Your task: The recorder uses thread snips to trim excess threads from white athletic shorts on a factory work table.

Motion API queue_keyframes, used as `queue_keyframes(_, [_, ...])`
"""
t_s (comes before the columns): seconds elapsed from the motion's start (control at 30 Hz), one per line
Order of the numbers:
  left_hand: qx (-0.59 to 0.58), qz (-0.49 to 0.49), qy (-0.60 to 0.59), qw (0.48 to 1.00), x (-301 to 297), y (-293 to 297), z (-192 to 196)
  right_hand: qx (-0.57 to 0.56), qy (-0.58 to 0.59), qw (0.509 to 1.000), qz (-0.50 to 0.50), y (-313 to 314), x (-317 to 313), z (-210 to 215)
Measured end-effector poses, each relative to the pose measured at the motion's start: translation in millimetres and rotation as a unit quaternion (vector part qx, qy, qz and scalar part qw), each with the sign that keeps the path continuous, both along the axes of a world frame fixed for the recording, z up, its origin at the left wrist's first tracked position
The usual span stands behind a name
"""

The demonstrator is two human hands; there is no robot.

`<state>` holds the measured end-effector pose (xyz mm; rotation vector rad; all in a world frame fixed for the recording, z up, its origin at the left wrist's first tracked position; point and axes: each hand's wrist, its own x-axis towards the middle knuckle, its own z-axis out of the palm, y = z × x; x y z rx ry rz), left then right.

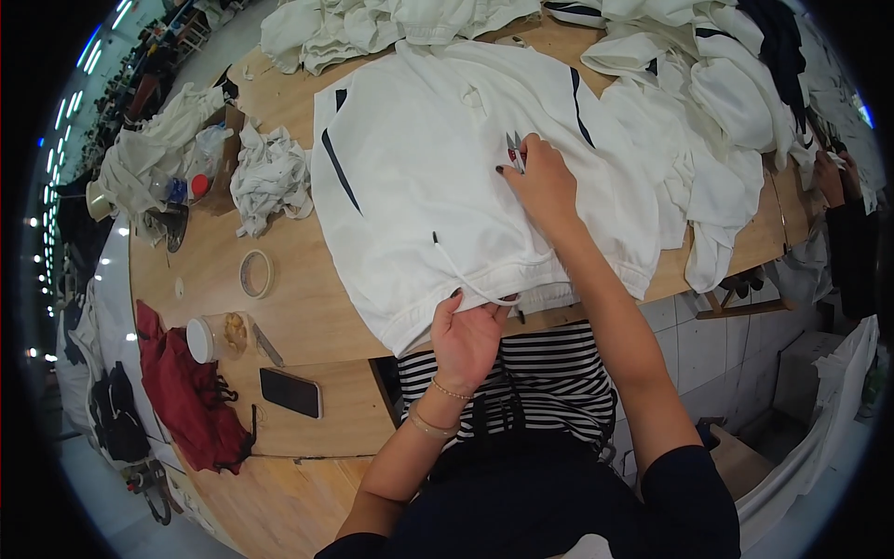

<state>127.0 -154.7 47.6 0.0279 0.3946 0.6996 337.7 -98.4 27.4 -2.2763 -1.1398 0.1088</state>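
A white garment (419,168) with navy strips on its sides lies spread on the wooden table in front of me. Its gathered elastic waistband (540,276) faces me, and a white drawstring (451,263) with dark tips comes out of it. My left hand (466,343) is at the waistband with its palm turned up, the thumb on the near edge by the drawstring and the fingers curled at the fabric, partly hidden. Over the right half of the garment, my right hand (545,182) is closed around small thread snips (515,152), blades pointing away from me.
On the left are a tape roll (256,274), a clear jar (219,336) with a white lid, a dark phone (291,392), red cloth (186,396) and a cardboard box (223,163) among white cloth. More white garments (717,121) pile up right and behind. Another person's hands (833,177) show far right.
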Motion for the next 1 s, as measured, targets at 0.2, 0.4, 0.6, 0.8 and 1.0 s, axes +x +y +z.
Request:
queue_keyframes(0.2, [0.042,-0.048,0.082,0.995,25.1,-2.3,-24.9,-0.042,0.067,0.995,-0.065,5.0,12.2,-5.2])
queue_keyframes(0.4, [0.088,-0.043,0.142,0.985,36.1,-0.4,1.0,0.202,0.324,0.924,-0.003,-34.6,28.2,25.4])
queue_keyframes(0.6, [0.148,-0.039,0.113,0.982,28.3,8.8,49.8,0.262,0.391,0.881,0.041,-82.2,10.8,98.1])
queue_keyframes(0.8, [0.174,-0.029,0.114,0.978,20.5,14.3,71.0,0.244,0.309,0.915,0.087,-109.3,-10.8,130.3])
queue_keyframes(1.0, [0.179,-0.007,0.11,0.978,17.3,11.8,84.5,0.23,0.18,0.947,0.132,-124.0,-21.0,143.9])
